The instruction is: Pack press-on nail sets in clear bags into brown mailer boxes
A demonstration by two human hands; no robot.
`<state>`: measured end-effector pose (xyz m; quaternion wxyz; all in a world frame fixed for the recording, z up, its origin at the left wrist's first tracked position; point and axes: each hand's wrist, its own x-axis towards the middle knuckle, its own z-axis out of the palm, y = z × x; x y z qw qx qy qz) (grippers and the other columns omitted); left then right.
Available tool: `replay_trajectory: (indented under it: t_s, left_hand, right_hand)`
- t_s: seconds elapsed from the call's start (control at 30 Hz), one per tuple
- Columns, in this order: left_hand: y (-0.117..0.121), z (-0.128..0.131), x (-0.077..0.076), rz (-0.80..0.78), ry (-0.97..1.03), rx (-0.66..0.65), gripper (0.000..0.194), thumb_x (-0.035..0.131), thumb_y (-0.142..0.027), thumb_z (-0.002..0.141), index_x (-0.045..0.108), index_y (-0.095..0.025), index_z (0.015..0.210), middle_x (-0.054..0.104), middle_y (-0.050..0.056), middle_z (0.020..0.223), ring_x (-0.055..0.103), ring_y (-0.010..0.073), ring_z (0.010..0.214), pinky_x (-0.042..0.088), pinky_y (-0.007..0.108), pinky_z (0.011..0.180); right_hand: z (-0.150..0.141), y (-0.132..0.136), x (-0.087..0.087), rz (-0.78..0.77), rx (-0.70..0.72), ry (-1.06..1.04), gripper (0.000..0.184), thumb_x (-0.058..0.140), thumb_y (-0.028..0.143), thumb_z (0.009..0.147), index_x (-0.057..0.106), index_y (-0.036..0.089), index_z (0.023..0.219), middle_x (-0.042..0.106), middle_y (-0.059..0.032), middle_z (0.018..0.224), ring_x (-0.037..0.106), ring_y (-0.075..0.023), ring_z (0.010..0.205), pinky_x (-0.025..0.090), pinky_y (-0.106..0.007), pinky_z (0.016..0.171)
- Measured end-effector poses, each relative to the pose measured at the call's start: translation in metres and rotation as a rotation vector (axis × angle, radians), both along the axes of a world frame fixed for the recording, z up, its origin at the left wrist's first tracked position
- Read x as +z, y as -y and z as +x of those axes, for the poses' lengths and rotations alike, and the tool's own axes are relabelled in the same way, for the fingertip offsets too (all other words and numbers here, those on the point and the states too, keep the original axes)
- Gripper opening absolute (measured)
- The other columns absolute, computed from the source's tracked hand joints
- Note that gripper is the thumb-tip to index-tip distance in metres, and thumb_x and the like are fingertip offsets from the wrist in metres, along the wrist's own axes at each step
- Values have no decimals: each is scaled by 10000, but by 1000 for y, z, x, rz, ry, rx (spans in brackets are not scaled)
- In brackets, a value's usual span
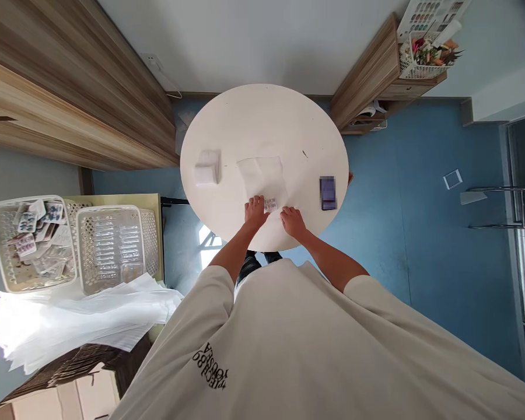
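A thin white wrapping sheet [262,172] lies flat on the round white table [266,111]. On its near edge rests a small flat pack [270,205] with rows of little coloured pieces. My left hand [255,212] is at the pack's left side, fingers bent over the sheet and thumb against the pack's near edge. To the right of the pack, my right hand [293,221] has its fingers curled together at the sheet's near right corner; the fingertips are too small to see clearly.
A stack of folded white sheets [207,168] sits left on the table, a phone [328,193] right. Off to the left are a basket of small packs [34,201], a basket of clear plastic cases [109,209] and piled white sheets [91,318]. Wooden cabinets [371,76] stand behind.
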<state>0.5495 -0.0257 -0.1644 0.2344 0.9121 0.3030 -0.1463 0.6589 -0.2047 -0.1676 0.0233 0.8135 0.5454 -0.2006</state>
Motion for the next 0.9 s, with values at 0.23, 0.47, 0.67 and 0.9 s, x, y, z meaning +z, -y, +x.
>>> replay_trajectory:
  t_s: [0.23, 0.47, 0.67, 0.9]
  left_hand:
    - [-7, -11, 8, -68, 60, 7, 630, 483, -294, 1035, 356, -225, 1648, 410, 163, 1693, 489, 336, 1487, 410, 501, 1196]
    - [-27, -20, 27, -38, 72, -36, 447, 412, -394, 1089, 581, -219, 1464, 483, 131, 1649, 517, 316, 1466, 375, 492, 1236]
    - [-23, -19, 31, -37, 69, -314, 661, 809, -468, 853, 599, -222, 1430, 436, 156, 1674, 388, 388, 1555, 270, 551, 1296]
    - [-24, 1, 18, -32, 3, -132, 269, 526, -196, 1003, 687, -241, 1215, 474, 136, 1643, 460, 343, 1503, 425, 556, 1189]
  right_hand:
    - [4, -15, 11, -29, -45, -66, 246, 499, 116, 980, 717, 175, 1076, 649, -182, 1271, 573, -320, 1143, 401, -431, 992]
    - [15, -33, 30, -54, -95, -290, 149, 542, 120, 939, 661, 205, 970, 699, -122, 1148, 631, -261, 1047, 460, -378, 929]
    - [32, -54, 26, -7, -306, -409, 85, 550, 182, 947, 594, 240, 903, 713, -83, 1086, 643, -243, 967, 496, -357, 805]
    - [43, -61, 18, 25, -430, -463, 123, 496, 253, 1015, 613, 247, 1052, 714, -86, 1170, 664, -231, 956, 528, -362, 815]
